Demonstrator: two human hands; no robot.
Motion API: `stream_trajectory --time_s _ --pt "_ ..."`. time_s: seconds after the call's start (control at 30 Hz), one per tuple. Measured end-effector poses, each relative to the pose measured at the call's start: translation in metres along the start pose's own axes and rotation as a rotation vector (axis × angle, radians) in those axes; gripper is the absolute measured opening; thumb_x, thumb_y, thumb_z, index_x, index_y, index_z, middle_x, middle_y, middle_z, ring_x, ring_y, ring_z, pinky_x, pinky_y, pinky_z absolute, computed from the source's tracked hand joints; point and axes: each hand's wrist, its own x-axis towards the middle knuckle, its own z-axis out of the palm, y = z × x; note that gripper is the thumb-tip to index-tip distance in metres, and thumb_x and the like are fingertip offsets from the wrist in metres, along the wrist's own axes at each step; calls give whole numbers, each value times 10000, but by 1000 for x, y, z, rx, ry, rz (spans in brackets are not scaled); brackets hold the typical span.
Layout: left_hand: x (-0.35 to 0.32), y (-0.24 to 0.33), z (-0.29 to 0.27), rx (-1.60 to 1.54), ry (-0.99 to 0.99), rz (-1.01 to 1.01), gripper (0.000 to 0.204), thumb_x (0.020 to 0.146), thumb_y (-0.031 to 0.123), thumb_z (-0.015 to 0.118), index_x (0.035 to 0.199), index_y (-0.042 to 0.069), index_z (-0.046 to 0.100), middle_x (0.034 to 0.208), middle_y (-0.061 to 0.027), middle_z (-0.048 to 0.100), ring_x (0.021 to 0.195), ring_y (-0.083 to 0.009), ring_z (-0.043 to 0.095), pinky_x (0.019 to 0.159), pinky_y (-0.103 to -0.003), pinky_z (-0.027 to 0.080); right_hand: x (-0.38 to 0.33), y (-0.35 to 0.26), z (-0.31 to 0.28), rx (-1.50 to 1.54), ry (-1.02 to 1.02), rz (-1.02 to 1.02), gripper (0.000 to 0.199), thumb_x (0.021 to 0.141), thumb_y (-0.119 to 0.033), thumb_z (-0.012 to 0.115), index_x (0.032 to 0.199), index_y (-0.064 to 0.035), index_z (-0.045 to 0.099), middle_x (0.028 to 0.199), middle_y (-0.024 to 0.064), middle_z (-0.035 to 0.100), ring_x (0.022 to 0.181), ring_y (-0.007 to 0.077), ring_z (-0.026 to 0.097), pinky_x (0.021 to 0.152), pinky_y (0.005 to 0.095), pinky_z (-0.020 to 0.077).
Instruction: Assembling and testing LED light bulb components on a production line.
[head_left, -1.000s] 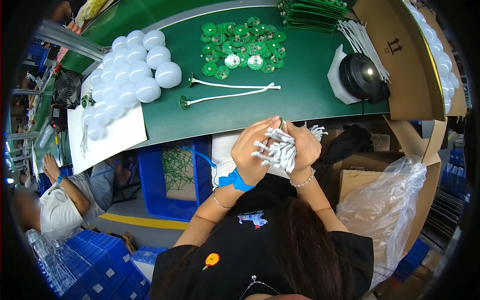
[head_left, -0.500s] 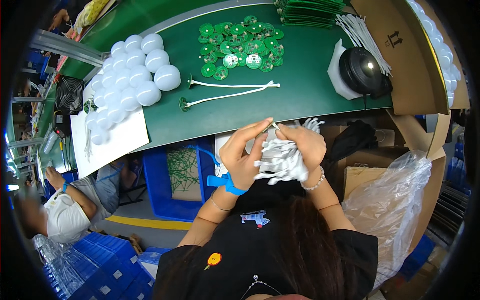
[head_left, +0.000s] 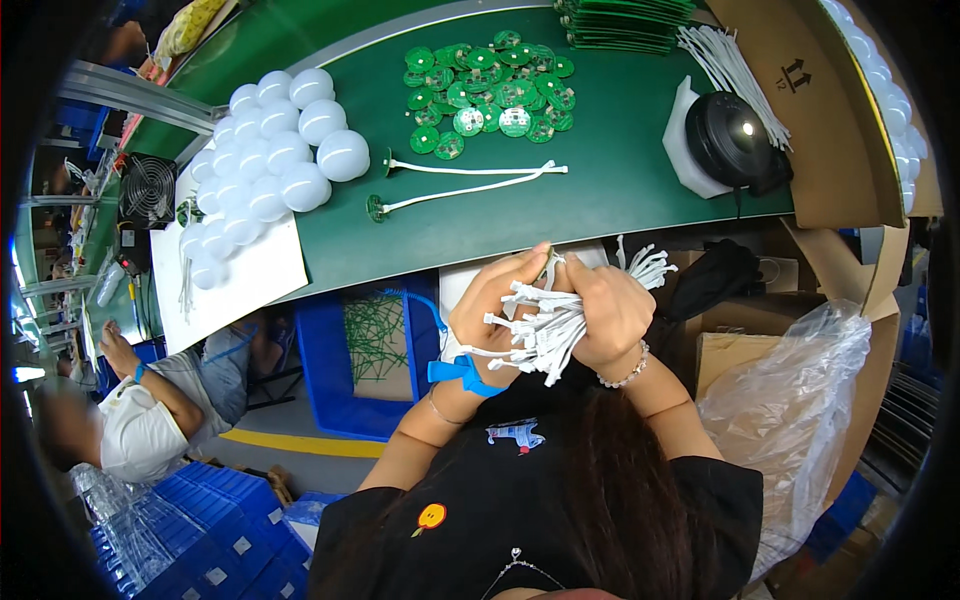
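Observation:
My right hand (head_left: 612,308) is closed around a thick bundle of short white wires (head_left: 545,325) with white connector ends, held just below the near edge of the green table (head_left: 620,175). My left hand (head_left: 492,305), with a blue strap at the wrist, touches the bundle from the left and pinches wire ends near its top. On the table ahead lie two round green boards with long white leads (head_left: 470,180).
A pile of round green circuit boards (head_left: 485,85) sits at the back, white bulb domes (head_left: 265,160) at the left on white paper. A black round device (head_left: 730,140), loose white wires (head_left: 725,65), cardboard boxes, a clear plastic bag (head_left: 790,410) lie right. Another person (head_left: 140,410) sits left by blue bins.
Both hands with the wire bundle shifted slightly right and down. My left fingers moved up along the bundle to its top end.

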Motion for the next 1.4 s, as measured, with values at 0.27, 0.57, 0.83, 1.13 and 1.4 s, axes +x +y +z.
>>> stream_trajectory --time_s 0.27,0.57,0.83,1.13,1.4 --pt "6 6 3 0 18 -19 320 749 -49 567 1062 15 540 1080 -151 557 989 -263 553 834 -307 446 1 3 3 23 7 63 237 622 -38 642 844 19 581 537 43 433 423 175 427 373 273 322" --pt "6 -1 9 -62 100 -46 295 742 -68 557 1023 22 560 1014 -140 595 908 -250 589 777 -288 461 0 4 3 150 -10 162 228 644 -45 660 850 0 574 552 59 476 447 200 472 386 291 343" --pt "0 2 11 -24 34 -116 339 743 -58 569 1070 27 537 1082 -148 558 963 -245 564 785 -292 466 -4 0 6 62 8 163 234 634 -22 636 853 3 559 549 61 466 445 204 470 386 300 340" --pt "1 -12 4 -57 -1 -45 322 729 -5 593 1047 -16 543 1037 -152 574 920 -217 577 783 -277 464 -6 14 9 189 -52 41 321 608 -80 634 894 31 542 563 55 453 456 194 490 393 287 367" --pt "-1 -21 8 -233 83 -147 242 717 -102 558 952 -42 559 935 -126 578 828 -161 576 737 -245 467 -4 20 10 431 -205 183 306 562 -28 634 847 -39 525 644 81 527 548 251 548 466 323 414"
